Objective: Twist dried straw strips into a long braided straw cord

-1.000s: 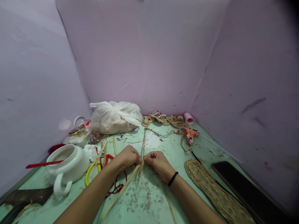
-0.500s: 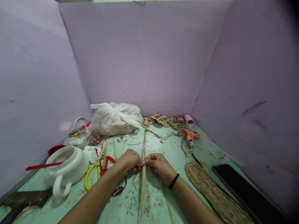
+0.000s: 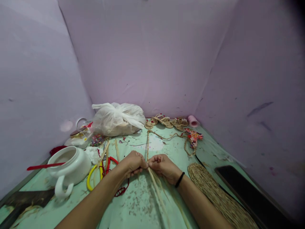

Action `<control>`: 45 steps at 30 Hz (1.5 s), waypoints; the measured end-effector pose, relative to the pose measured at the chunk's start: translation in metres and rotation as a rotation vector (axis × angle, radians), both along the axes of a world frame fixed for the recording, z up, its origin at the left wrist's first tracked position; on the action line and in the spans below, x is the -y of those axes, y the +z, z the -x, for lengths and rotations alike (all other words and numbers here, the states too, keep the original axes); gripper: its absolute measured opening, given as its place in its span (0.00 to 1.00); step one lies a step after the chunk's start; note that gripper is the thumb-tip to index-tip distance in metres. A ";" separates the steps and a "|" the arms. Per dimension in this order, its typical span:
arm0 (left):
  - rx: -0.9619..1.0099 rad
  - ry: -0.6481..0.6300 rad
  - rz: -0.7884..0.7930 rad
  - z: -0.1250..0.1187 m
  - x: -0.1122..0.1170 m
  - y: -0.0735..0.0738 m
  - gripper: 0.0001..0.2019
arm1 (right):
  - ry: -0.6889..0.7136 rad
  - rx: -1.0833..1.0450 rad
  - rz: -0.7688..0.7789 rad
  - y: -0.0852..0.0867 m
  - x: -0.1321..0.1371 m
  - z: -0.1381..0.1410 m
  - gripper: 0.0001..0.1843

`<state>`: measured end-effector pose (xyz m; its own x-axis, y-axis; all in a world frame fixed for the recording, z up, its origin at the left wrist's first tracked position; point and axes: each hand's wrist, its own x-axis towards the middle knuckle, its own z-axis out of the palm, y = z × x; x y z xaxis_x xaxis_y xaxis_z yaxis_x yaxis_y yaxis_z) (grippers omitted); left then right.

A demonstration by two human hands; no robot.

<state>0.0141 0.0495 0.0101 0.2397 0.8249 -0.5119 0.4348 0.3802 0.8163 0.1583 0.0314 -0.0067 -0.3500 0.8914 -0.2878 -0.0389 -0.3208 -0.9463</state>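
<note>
A thin braided straw cord (image 3: 147, 143) runs from the back of the table down to my fingertips. My left hand (image 3: 134, 163) pinches its lower end from the left. Facing it, my right hand (image 3: 162, 166) pinches at the same spot, thumb and forefinger pressed together; a black band circles that wrist. Loose pale straw strands (image 3: 158, 192) fan out below the pinch toward me and to the right. The exact crossing of strands is hidden between the fingers. Beyond, the cord bends right toward a patterned glue gun (image 3: 194, 136).
Left stand a white teapot (image 3: 71, 165) with a red stick, a dark cleaver-like blade (image 3: 30, 198) and yellow-red scissors (image 3: 90, 178). A white plastic bag (image 3: 119, 121) and woven slippers (image 3: 166, 122) lie behind. Right are a woven straw sole (image 3: 214, 194), a black phone-like slab (image 3: 243, 187) and pink thread (image 3: 193, 121).
The loose strands have swung from straight down to the lower right and spread apart. Both hands keep their pinch at nearly the same place; the view has tilted slightly.
</note>
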 end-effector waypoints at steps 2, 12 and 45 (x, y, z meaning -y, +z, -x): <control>0.040 -0.012 -0.017 0.001 0.000 0.001 0.05 | -0.015 0.034 -0.003 -0.001 -0.001 -0.001 0.09; 0.046 0.007 -0.032 -0.002 0.002 0.002 0.06 | -0.051 0.168 -0.049 -0.005 -0.004 0.000 0.04; 0.201 -0.009 -0.004 0.010 0.007 -0.002 0.05 | -0.002 0.060 0.114 0.011 0.011 0.010 0.14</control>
